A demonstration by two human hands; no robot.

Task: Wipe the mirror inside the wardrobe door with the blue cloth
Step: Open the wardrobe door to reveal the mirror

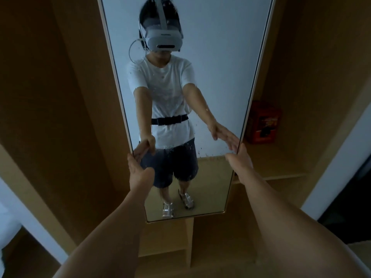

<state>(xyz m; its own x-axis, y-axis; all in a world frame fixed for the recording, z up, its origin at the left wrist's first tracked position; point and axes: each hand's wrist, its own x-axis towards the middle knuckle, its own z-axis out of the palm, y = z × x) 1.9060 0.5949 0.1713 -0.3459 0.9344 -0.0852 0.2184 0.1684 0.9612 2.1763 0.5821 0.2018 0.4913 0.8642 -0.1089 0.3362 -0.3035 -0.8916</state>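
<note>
Both bare forearms reach forward from the bottom of the view. The left hand (138, 167) sits at the mirror's left edge, fingers curled round the frame edge, thumb on the front; it grips the mirror (210, 77), likely to steady or swing the panel. The right hand (240, 157) is at the right edge, fingers going behind the frame; only the thumb and knuckles show, so I cannot tell how firmly it holds, though it looks like a grip on the edge. No blue cloth is in either hand or anywhere in view, so wiping has probably not begun; this reads as positioning the panel.

The mirror is a tall, narrow, flat glass pane with a thin pale frame, spotted with droplets and streaks around mid-height, so it does need wiping. Behind it the wardrobe (60, 97) is matte light-brown board with plain flat panels. A shelf (281, 169) to the right carries a red box (263, 123), glossy printed packaging, well apart from the hands.
</note>
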